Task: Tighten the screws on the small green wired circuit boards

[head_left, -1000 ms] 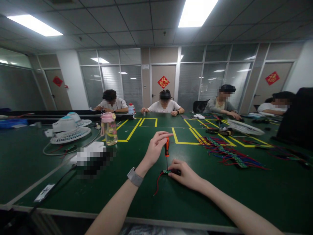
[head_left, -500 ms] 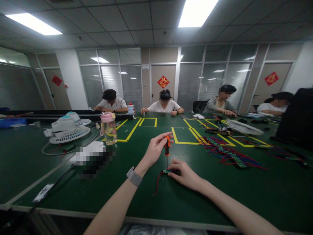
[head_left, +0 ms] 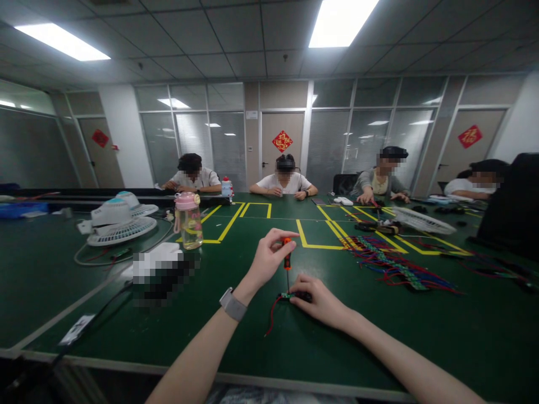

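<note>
While the screwdriver [head_left: 287, 265] stays upright near six o'clock, handle toward twelve, tip toward six at the circuit board [head_left: 286, 295], the thumb of the left hand [head_left: 269, 252] has swung across the handle, suggesting twisting; that grip curls around it. The right hand's [head_left: 319, 301] grip pinches the board; exact tip contact is too small to confirm.

An upright screwdriver [head_left: 287, 261] was held by the left hand [head_left: 272, 252]; a circuit board [head_left: 287, 295] was gripped by the right hand [head_left: 319, 301].
</note>
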`<state>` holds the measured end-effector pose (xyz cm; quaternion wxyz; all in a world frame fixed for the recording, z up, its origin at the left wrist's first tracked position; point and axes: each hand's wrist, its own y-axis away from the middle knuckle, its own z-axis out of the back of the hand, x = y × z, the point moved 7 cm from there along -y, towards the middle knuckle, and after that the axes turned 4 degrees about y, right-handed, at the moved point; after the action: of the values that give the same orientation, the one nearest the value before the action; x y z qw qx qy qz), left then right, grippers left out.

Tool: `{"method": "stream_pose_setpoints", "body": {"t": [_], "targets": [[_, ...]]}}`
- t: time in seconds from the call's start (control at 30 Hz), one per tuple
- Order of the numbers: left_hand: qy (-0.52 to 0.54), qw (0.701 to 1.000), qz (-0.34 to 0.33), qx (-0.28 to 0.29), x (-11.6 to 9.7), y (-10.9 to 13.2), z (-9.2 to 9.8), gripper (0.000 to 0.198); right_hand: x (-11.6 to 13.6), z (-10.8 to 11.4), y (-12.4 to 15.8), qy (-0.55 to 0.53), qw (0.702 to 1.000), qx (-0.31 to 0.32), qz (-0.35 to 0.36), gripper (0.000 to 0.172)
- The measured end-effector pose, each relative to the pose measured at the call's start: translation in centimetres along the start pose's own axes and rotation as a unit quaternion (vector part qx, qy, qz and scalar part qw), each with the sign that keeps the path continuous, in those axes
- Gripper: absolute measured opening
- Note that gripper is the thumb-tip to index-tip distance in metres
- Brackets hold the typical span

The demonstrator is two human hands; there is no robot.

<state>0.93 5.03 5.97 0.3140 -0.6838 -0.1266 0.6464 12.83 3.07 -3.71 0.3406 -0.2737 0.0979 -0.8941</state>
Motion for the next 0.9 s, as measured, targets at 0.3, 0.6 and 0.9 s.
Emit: {"method": "stream_pose_setpoints", "body": {"t": [0.3,0.6,0.9], "targets": [[0.040,0.999,0.024,0.014,0.4,0.1,-0.4,0.032,0.0,-0.1,0.0,-0.006,1.000,0.000,0.009,0.012],[0.060,0.998,0.026,0.006,0.4,0.1,-0.3,0.035,0.1,-0.1,-0.1,-0.005,1.000,0.002,0.002,0.013],[0.047,0.999,0.008,-0.007,0.4,0.1,-0.1,0.035,0.1,-0.1,-0.1,-0.004,1.000,0.001,0.002,0.012]]}}
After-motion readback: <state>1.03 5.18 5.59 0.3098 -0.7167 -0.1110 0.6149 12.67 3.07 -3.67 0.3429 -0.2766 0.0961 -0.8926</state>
